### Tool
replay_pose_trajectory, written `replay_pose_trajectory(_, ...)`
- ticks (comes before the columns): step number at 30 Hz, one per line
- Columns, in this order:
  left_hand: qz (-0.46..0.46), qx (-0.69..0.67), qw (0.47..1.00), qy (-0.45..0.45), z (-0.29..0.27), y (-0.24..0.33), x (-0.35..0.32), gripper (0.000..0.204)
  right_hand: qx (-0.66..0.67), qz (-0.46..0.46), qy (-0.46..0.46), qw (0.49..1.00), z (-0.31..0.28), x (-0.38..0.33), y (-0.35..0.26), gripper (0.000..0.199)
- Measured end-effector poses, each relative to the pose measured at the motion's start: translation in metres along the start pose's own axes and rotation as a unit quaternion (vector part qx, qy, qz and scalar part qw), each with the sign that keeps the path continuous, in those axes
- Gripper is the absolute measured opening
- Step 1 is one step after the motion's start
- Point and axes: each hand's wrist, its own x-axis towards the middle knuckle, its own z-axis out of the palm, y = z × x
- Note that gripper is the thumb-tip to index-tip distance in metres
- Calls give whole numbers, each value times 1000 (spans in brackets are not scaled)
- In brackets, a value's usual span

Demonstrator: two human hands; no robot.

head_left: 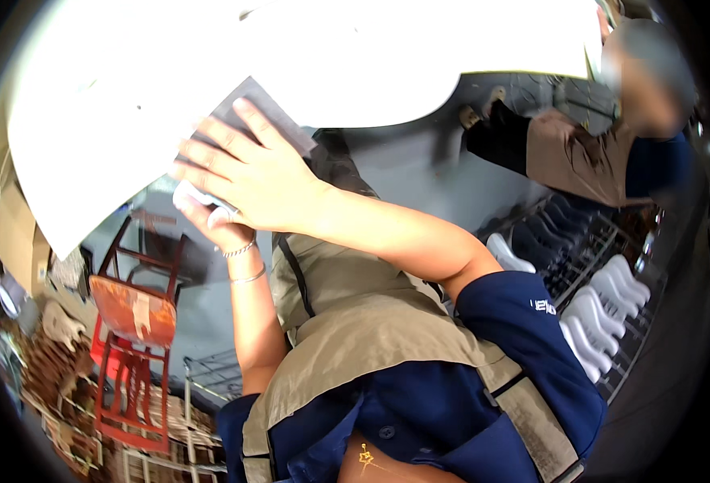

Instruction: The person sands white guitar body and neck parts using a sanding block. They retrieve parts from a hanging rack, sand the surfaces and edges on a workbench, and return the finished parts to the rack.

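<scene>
At the white bench's (355,68) near edge, your right hand (262,177) is lying flat, fingers extended, over the slanting dark grey rectangular sheet (285,125), while your left hand (232,233) is resting just below, its hold unclear.

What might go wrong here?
The dark sheet appears to poke past the edge of the white work surface, so it could slip if the right hand, lying flat on it, lets up.

The chain bracelet on the left wrist might catch on that edge.

The right hand partly covers the left hand, so they could get in each other's way.
</scene>
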Motion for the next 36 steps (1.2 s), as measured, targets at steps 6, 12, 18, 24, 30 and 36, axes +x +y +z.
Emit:
replay_pose_trajectory(6,205,238,949,41,1,-9,11,66,-151,164,-11,975,-95,-66,174,57)
replay_pose_trajectory(12,187,218,956,63,-1,-12,16,75,39,26,-130,990,-99,-98,122,57)
replay_pose_trajectory(18,170,144,965,142,20,-13,16,71,-8,-67,-121,990,-120,-66,271,60)
replay_pose_trajectory(24,191,93,959,188,49,1,8,66,-130,91,191,969,-121,27,375,93)
replay_pose_trajectory(30,321,164,919,161,152,46,-73,70,214,-85,37,972,-188,10,138,103)
replay_pose_trajectory(36,357,346,867,-41,244,55,-147,89,118,-91,348,926,-203,38,96,53)
